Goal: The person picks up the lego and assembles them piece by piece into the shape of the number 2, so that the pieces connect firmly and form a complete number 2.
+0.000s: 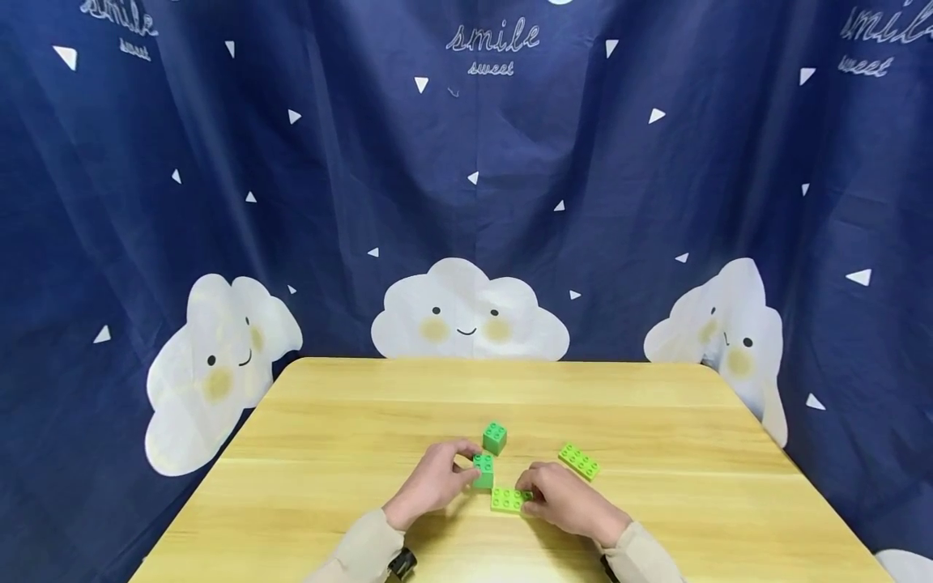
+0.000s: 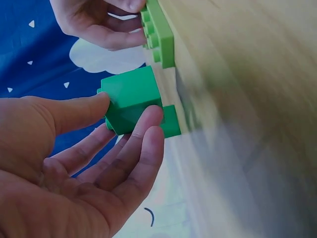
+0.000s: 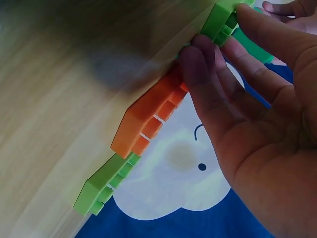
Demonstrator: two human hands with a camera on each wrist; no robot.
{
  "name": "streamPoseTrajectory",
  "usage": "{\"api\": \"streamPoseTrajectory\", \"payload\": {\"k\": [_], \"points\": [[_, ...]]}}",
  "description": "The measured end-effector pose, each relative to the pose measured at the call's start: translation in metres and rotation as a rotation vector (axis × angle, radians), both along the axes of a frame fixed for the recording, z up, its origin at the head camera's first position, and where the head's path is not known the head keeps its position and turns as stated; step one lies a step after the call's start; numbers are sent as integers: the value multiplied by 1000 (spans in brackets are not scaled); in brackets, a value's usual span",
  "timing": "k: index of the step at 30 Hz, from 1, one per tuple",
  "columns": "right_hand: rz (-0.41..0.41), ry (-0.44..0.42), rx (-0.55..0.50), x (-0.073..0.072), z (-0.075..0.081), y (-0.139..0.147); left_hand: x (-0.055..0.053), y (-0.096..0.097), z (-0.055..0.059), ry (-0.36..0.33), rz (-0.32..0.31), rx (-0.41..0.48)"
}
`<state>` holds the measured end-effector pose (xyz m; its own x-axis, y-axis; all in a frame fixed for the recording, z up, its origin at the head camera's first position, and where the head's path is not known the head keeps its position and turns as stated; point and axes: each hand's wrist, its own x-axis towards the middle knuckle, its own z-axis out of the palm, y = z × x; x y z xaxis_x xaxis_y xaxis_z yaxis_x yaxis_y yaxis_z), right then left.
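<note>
My left hand (image 1: pixel 435 479) grips a green building block (image 1: pixel 483 471) with studs on top, thumb on one side and fingers on the other. In the left wrist view this green block (image 2: pixel 131 94) is close, partly covering a second green block (image 2: pixel 171 121) behind it. That second block (image 1: pixel 495 438) stands just beyond the left hand in the head view. My right hand (image 1: pixel 567 498) pinches the right end of a flat lime-green block (image 1: pixel 506 500), which lies studs up beside the held green block. The right wrist view shows this flat block (image 3: pixel 220 20) between thumb and fingertips.
Another flat lime-green block (image 1: pixel 579 461) lies on the wooden table (image 1: pixel 350 413), beyond the right hand. An orange block (image 3: pixel 148 114) shows in the right wrist view, near the right fingers. A dark blue curtain (image 1: pixel 466 202) with clouds hangs behind the table.
</note>
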<state>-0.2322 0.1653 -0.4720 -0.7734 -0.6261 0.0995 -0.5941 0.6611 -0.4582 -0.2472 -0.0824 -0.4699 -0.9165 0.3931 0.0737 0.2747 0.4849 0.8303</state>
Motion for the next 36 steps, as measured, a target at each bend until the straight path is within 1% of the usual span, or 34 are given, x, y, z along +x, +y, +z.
{"api": "streamPoseTrajectory", "payload": {"k": [6,11,15,18,27,33,36], "points": [[-1,-4,1,2,-2,2,7,4,5,-3,-26,10],[-2,-6,-6,1,-4,2,11,7,9,-12,-27,7],[-4,0,-11,0,-4,2,14,10,11,-7,-44,22],[-6,5,-6,1,-5,2,16,10,10,-4,-56,31],[-14,7,8,3,-5,0,18,13,5,-13,-65,44],[-17,15,13,3,-6,-1,20,15,2,-11,-63,13],[-24,18,13,3,-7,-3,20,15,1,-5,-67,15]]}}
